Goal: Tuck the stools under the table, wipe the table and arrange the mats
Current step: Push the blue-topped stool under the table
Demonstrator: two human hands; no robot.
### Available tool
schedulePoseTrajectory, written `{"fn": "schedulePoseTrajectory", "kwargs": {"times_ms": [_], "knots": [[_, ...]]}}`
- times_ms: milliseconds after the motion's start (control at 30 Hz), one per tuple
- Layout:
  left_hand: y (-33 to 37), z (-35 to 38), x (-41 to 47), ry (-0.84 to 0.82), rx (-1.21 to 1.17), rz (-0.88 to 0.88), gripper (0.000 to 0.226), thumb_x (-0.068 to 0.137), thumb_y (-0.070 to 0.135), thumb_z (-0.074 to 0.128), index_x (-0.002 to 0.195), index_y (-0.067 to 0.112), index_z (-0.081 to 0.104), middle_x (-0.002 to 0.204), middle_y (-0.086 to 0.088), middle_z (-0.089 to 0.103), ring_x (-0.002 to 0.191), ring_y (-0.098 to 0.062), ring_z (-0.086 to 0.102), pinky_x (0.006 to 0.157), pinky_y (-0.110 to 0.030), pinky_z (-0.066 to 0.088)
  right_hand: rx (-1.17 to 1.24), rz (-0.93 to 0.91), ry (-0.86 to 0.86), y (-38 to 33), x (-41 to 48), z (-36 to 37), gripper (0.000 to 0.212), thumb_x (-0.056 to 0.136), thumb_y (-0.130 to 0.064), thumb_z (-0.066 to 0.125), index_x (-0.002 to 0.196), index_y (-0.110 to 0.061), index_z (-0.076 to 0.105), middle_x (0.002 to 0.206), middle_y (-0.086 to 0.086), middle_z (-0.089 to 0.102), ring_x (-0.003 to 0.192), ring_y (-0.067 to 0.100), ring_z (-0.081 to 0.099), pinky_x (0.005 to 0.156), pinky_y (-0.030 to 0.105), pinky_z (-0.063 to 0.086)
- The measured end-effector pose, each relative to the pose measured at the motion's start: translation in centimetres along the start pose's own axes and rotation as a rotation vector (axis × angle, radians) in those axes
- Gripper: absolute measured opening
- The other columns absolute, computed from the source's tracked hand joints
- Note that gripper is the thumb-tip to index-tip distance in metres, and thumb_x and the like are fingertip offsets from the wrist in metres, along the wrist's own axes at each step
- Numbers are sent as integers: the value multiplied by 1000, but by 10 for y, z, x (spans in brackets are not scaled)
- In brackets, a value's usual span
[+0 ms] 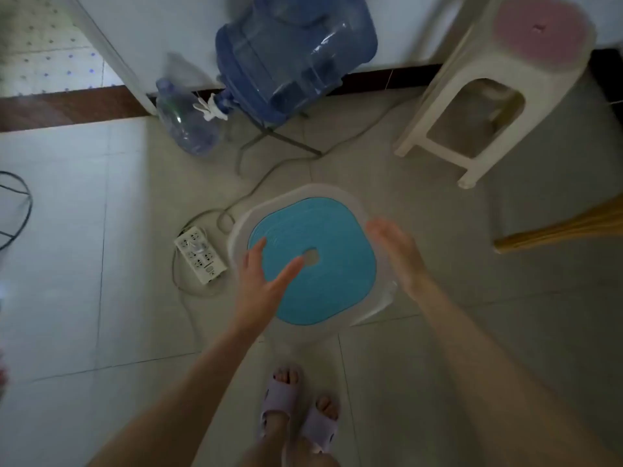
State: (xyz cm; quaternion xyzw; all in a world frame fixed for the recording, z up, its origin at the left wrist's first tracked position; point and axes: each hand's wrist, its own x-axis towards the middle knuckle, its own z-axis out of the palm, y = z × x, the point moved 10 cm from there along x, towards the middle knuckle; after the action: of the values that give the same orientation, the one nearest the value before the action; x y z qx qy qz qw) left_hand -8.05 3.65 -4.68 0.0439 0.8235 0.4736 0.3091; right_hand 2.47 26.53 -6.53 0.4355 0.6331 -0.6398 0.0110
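Observation:
A white plastic stool with a blue seat (pixel 323 264) stands on the tiled floor right below me. My left hand (pixel 261 281) hovers over the seat's left side with straight, spread fingers. My right hand (pixel 399 254) is over the seat's right rim, fingers straight and blurred by motion. Neither hand holds anything. A second white stool with a pink seat (pixel 536 32) stands at the upper right, near the wall. No table or mats are in view.
A large blue water jug (pixel 293 52) on a stand and a smaller clear bottle (pixel 185 119) sit by the wall. A white power strip (pixel 200 254) and its cables lie left of the blue stool. A wooden piece (pixel 566 227) juts in at right. My slippered feet (pixel 296 412) are below.

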Motion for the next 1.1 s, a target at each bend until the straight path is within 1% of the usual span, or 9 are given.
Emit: {"fn": "schedulePoseTrajectory", "kwargs": {"times_ms": [133,267,400,467,600,700,833,967,1100], "knots": [[-37,-5,4,142,130,-16,112,65,67,66,150,25,8,155,4,10,143,-16,11,117,-46,15,-74,-23,-8,17,26,5,76,82,-50,65,145,-20,36,146,-4,41,131,13,41,103,28,33],[-66,-1,7,184,86,-45,121,67,57,75,150,25,-8,157,9,-6,144,-10,-3,118,-43,8,-162,-50,-30,28,46,10,85,77,-59,64,147,-25,32,150,-6,35,136,12,35,109,32,29],[-85,2,14,232,-9,-31,122,67,42,80,150,23,-7,156,7,-4,143,-8,1,113,-30,9,-223,-69,-36,37,65,11,88,79,-55,65,150,-25,23,151,-9,32,131,7,34,103,27,30],[-94,2,18,243,-28,-31,122,67,39,81,151,22,-6,156,6,-1,142,-6,5,109,-26,10,-251,-69,-34,43,72,11,96,71,-63,68,150,-29,24,148,-9,37,130,10,40,107,33,35],[-102,0,24,248,-46,-13,122,65,39,83,151,25,-3,156,7,7,142,-9,11,115,-33,16,-236,-94,-23,47,80,11,90,72,-52,74,148,-30,30,141,-10,46,120,11,51,100,33,45],[-101,-3,22,265,-74,-8,122,64,36,84,151,24,0,156,7,11,139,-4,14,114,-30,16,-163,-82,-11,49,78,10,90,70,-44,78,147,-28,33,137,-8,50,115,12,55,97,33,49],[-81,-6,13,241,-53,19,121,63,33,85,151,24,2,155,8,14,129,5,14,107,-22,15,-84,-59,8,45,54,-3,93,67,-44,81,146,-26,35,137,-7,51,114,12,56,97,34,49],[-27,-8,-2,172,18,87,121,62,34,85,151,21,5,155,5,15,137,-2,15,110,-22,13,-10,-46,100,21,6,-40,92,71,-38,80,147,-22,32,143,-7,45,122,10,50,100,29,45],[33,4,-20,52,91,146,122,59,35,88,151,22,9,153,6,20,137,-6,21,113,-27,19,154,-53,221,3,-59,-87,71,76,-25,79,138,-21,45,113,-18,61,92,-6,62,76,11,51]]}}
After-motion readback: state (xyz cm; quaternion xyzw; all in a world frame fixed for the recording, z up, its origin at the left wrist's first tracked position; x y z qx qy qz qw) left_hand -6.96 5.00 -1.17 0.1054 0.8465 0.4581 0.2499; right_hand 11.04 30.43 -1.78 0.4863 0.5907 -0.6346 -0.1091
